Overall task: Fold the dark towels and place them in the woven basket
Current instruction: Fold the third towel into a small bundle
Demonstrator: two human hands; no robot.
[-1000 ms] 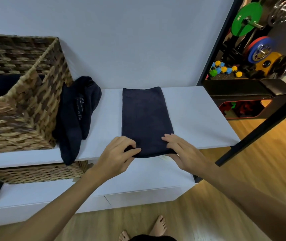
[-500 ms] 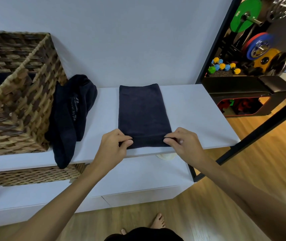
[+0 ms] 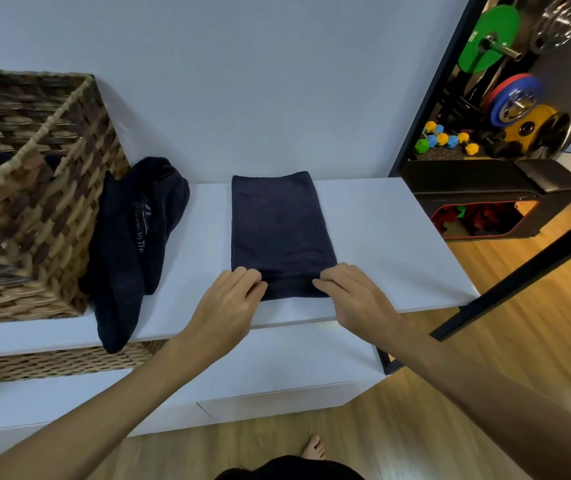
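White shelf (image 3: 381,237): our left hand (image 3: 223,306) and right hand (image 3: 357,299) pinch the half-folded towel (image 3: 279,230)'s near corners; another towel (image 3: 131,244) waits at nine o'clock beside the woven basket (image 3: 52,209).

Dark towels and woven basket on the white shelf

A folded navy towel (image 3: 279,233) is lying flat mid-shelf; a crumpled towel (image 3: 135,244) is leaning against the woven basket (image 3: 34,216).

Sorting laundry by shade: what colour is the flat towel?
Dark navy towel, clearest in the head view.
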